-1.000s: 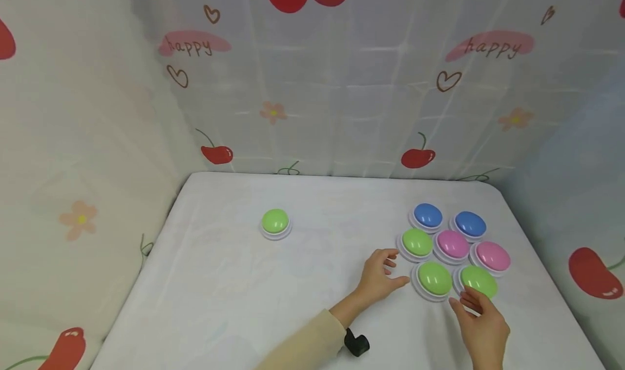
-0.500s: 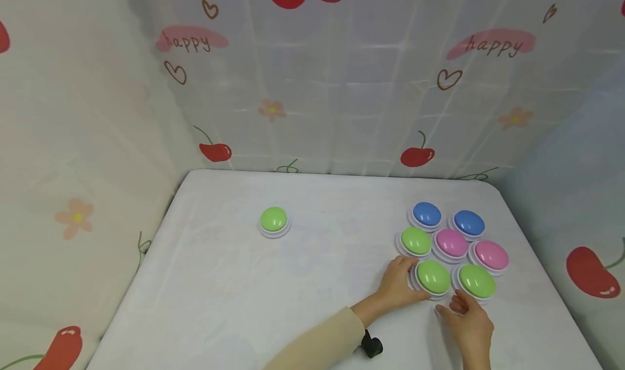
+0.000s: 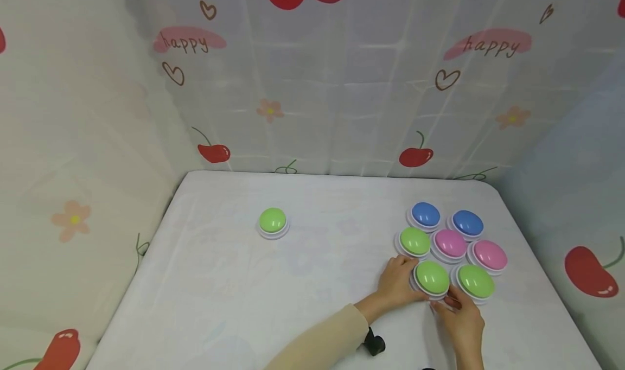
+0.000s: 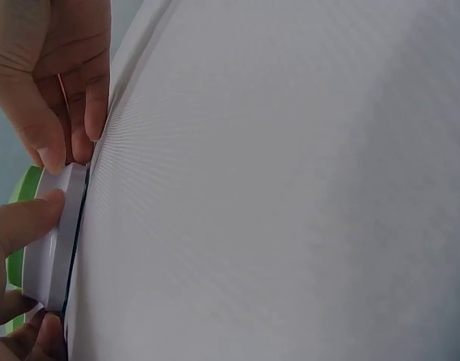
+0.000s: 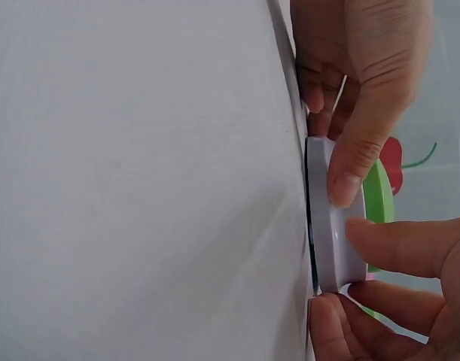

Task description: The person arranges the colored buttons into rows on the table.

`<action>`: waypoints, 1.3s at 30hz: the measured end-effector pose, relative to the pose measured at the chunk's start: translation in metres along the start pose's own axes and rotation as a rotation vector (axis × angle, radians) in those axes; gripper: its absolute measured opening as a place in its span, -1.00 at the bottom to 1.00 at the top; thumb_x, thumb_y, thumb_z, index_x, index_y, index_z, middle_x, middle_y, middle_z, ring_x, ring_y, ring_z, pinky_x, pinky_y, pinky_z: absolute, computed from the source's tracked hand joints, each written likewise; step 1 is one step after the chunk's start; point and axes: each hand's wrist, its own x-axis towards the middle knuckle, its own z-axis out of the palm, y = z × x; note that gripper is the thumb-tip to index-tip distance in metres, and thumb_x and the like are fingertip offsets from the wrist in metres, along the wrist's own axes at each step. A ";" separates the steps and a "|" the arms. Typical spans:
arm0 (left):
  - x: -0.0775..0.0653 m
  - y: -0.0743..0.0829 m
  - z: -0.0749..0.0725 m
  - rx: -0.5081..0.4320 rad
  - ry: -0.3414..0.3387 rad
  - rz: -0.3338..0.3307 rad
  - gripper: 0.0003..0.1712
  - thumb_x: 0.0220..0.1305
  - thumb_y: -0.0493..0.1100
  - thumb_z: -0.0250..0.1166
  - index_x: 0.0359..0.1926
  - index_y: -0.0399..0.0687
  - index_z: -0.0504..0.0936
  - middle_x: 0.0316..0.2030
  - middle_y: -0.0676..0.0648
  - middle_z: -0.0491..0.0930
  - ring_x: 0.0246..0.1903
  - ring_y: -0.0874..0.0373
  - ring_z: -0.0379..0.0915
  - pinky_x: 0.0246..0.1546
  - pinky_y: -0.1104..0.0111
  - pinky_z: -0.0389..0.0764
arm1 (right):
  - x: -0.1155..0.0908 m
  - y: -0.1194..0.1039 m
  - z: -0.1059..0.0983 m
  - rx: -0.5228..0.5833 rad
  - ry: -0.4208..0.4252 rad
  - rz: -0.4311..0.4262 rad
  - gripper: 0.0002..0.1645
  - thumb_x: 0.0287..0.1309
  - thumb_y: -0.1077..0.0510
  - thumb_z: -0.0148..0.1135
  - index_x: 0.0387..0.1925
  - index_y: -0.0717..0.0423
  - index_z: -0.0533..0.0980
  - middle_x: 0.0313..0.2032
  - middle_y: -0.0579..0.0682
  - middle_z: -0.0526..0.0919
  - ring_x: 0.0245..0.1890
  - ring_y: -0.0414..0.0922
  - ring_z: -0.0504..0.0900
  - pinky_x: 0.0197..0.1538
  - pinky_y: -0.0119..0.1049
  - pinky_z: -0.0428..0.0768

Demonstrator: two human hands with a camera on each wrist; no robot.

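On white cloth, the right grip has joined the left grip, both holding one green button.

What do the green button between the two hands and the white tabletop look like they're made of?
Green button: likely glossy plastic; its domed top and white base show bright highlights. White tabletop: matte, perhaps cloth or thin sheeting, since creases show in the right wrist view.

The left hand and right hand gripped a glossy green dome on a round white base between their fingers. A second green dome stood just beyond the left fingertips, a third green dome beside the right.
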 end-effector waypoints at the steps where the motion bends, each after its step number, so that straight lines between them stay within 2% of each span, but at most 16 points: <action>1: -0.001 0.000 -0.001 -0.007 0.006 0.001 -0.10 -0.23 0.29 0.55 0.18 0.11 0.53 0.02 0.14 0.49 -0.05 0.34 0.36 -0.08 0.67 0.35 | -0.001 0.000 0.000 -0.001 0.004 0.001 -0.31 -0.09 0.28 0.43 0.18 0.29 0.48 -0.07 0.34 0.67 -0.39 -0.54 0.42 0.00 0.02 0.47; 4: -0.003 -0.003 -0.001 -0.074 0.033 0.012 -0.10 -0.25 0.24 0.58 0.17 0.07 0.54 0.01 0.10 0.50 -0.03 0.32 0.37 -0.03 0.66 0.37 | -0.004 -0.003 0.000 0.006 0.015 -0.002 -0.30 -0.10 0.29 0.43 0.17 0.28 0.49 -0.04 0.34 0.66 -0.40 -0.66 0.33 -0.10 -0.36 0.52; 5: -0.003 -0.005 -0.001 -0.106 0.044 0.020 -0.10 -0.26 0.22 0.59 0.17 0.06 0.54 0.02 0.09 0.51 -0.01 0.32 0.39 0.00 0.65 0.37 | -0.004 -0.004 0.000 0.009 0.017 -0.004 -0.30 -0.10 0.29 0.43 0.17 0.28 0.49 -0.02 0.33 0.65 -0.39 -0.70 0.28 -0.17 -0.52 0.49; 7: -0.004 -0.009 -0.001 -0.175 0.077 0.039 -0.12 -0.26 0.17 0.61 0.15 0.02 0.54 0.02 0.07 0.54 0.02 0.31 0.42 0.06 0.63 0.38 | -0.005 -0.007 -0.001 0.027 0.017 -0.018 -0.30 -0.10 0.30 0.43 0.18 0.27 0.49 -0.01 0.34 0.65 -0.38 -0.70 0.31 -0.31 -0.74 0.38; 10: -0.007 -0.016 -0.003 -0.286 0.127 0.054 -0.15 -0.24 0.10 0.62 0.14 -0.01 0.54 0.02 0.04 0.58 0.04 0.30 0.46 0.14 0.59 0.39 | -0.006 -0.014 0.000 0.062 -0.003 -0.038 -0.31 -0.06 0.32 0.41 0.19 0.29 0.48 -0.01 0.37 0.63 -0.36 -0.60 0.46 -0.38 -0.83 0.36; 12: -0.010 -0.021 -0.006 -0.354 0.155 0.055 -0.18 -0.21 0.06 0.62 0.13 -0.02 0.53 0.02 0.02 0.59 0.06 0.30 0.47 0.16 0.56 0.40 | -0.006 -0.020 0.001 0.081 -0.023 -0.045 -0.33 -0.02 0.32 0.40 0.21 0.28 0.47 0.01 0.37 0.63 -0.32 -0.50 0.54 -0.35 -0.83 0.40; 14: -0.013 -0.026 -0.012 -0.422 0.174 0.044 -0.19 -0.20 0.01 0.62 0.13 -0.04 0.52 0.03 0.00 0.58 0.06 0.29 0.47 0.14 0.55 0.43 | -0.007 -0.027 0.003 0.092 -0.047 -0.066 -0.34 0.02 0.33 0.37 0.22 0.29 0.45 0.04 0.37 0.61 -0.24 -0.30 0.67 -0.33 -0.82 0.42; 15: -0.015 -0.028 -0.016 -0.453 0.182 0.038 -0.20 -0.19 -0.01 0.62 0.14 -0.06 0.52 0.04 -0.02 0.57 0.05 0.28 0.47 0.11 0.56 0.45 | -0.006 -0.031 0.005 0.101 -0.058 -0.075 -0.34 0.04 0.33 0.37 0.23 0.28 0.45 0.07 0.35 0.60 -0.20 -0.24 0.68 -0.31 -0.83 0.41; 16: -0.016 -0.031 -0.020 -0.479 0.188 0.029 -0.20 -0.18 -0.03 0.62 0.14 -0.07 0.51 0.05 -0.04 0.56 0.05 0.28 0.47 0.08 0.57 0.47 | -0.006 -0.034 0.007 0.108 -0.069 -0.094 -0.35 0.05 0.33 0.36 0.24 0.28 0.44 0.09 0.35 0.59 -0.13 -0.10 0.70 -0.30 -0.83 0.41; 19: -0.018 -0.039 -0.031 -0.570 0.213 -0.010 -0.20 -0.16 -0.09 0.62 0.15 -0.12 0.50 0.07 -0.08 0.54 -0.01 0.26 0.49 -0.04 0.61 0.52 | -0.004 -0.046 0.012 0.136 -0.101 -0.174 -0.34 0.07 0.35 0.35 0.25 0.33 0.42 0.12 0.36 0.54 0.03 0.22 0.62 -0.24 -0.83 0.41; 21: -0.018 -0.045 -0.038 -0.630 0.230 -0.046 -0.20 -0.16 -0.13 0.62 0.16 -0.14 0.49 0.08 -0.11 0.52 -0.04 0.24 0.50 -0.08 0.61 0.55 | -0.001 -0.054 0.016 0.147 -0.117 -0.221 -0.34 0.08 0.35 0.35 0.25 0.34 0.41 0.12 0.35 0.53 0.03 0.24 0.61 -0.20 -0.77 0.48; 24: -0.017 -0.054 -0.048 -0.714 0.261 -0.106 -0.20 -0.16 -0.17 0.62 0.17 -0.16 0.49 0.11 -0.14 0.50 -0.04 0.21 0.53 -0.05 0.56 0.58 | 0.004 -0.067 0.021 0.146 -0.144 -0.281 -0.32 0.09 0.34 0.35 0.26 0.35 0.39 0.11 0.33 0.52 0.04 0.24 0.62 -0.10 -0.49 0.65; 26: -0.016 -0.060 -0.054 -0.749 0.280 -0.147 -0.19 -0.16 -0.19 0.62 0.17 -0.15 0.48 0.13 -0.13 0.49 -0.03 0.20 0.55 -0.02 0.54 0.58 | 0.008 -0.075 0.025 0.148 -0.166 -0.301 -0.32 0.10 0.33 0.35 0.27 0.34 0.38 0.11 0.32 0.52 0.05 0.23 0.61 -0.03 -0.27 0.68; 28: -0.016 -0.066 -0.061 -0.777 0.303 -0.176 -0.19 -0.16 -0.21 0.62 0.18 -0.16 0.48 0.14 -0.13 0.48 -0.02 0.17 0.56 0.01 0.52 0.59 | 0.012 -0.084 0.031 0.156 -0.188 -0.313 -0.32 0.10 0.32 0.35 0.28 0.33 0.38 0.12 0.30 0.52 0.07 0.21 0.61 0.00 -0.14 0.66; 34: -0.018 -0.085 -0.082 -0.810 0.391 -0.228 -0.19 -0.15 -0.26 0.60 0.19 -0.19 0.46 0.15 -0.15 0.46 -0.02 0.08 0.58 0.05 0.45 0.59 | 0.022 -0.107 0.052 0.207 -0.243 -0.373 -0.33 0.09 0.35 0.34 0.27 0.35 0.39 0.15 0.31 0.51 0.07 0.20 0.62 0.03 -0.12 0.64; 39: -0.020 -0.104 -0.091 -0.799 0.452 -0.263 -0.18 -0.16 -0.25 0.61 0.20 -0.17 0.46 0.16 -0.15 0.46 -0.03 0.07 0.57 0.06 0.42 0.59 | 0.027 -0.124 0.067 0.233 -0.263 -0.441 -0.35 0.07 0.39 0.34 0.24 0.39 0.41 0.11 0.35 0.51 0.04 0.24 0.62 0.01 -0.07 0.65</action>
